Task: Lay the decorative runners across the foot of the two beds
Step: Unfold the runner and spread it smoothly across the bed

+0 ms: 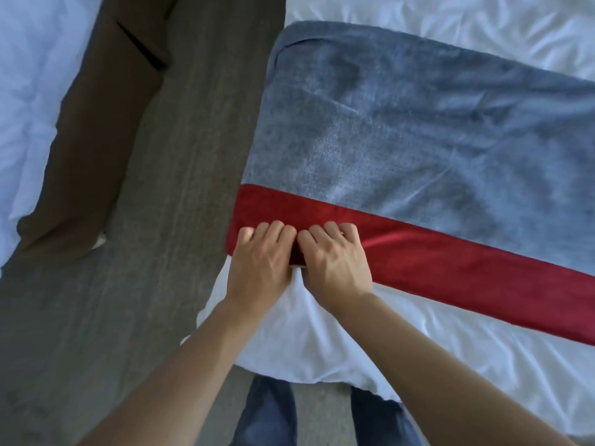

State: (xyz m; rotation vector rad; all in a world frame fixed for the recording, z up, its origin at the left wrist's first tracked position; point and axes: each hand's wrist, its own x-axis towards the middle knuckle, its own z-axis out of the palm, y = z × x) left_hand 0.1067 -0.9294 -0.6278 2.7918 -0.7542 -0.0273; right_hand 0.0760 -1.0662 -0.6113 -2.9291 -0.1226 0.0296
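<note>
The grey runner [418, 123] with its red band [450, 252] lies across the corner of the white bed [322, 333]. The left hand [260, 255] and right hand [335, 255] sit side by side, fingers curled together and gripping the red band's near edge, above the grey floor [161, 220]

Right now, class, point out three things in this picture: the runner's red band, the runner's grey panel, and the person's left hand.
red band [450, 262], head view, middle of the band.
grey panel [418, 130], head view, centre of the fabric.
left hand [260, 259], head view, back of the hand.
</note>
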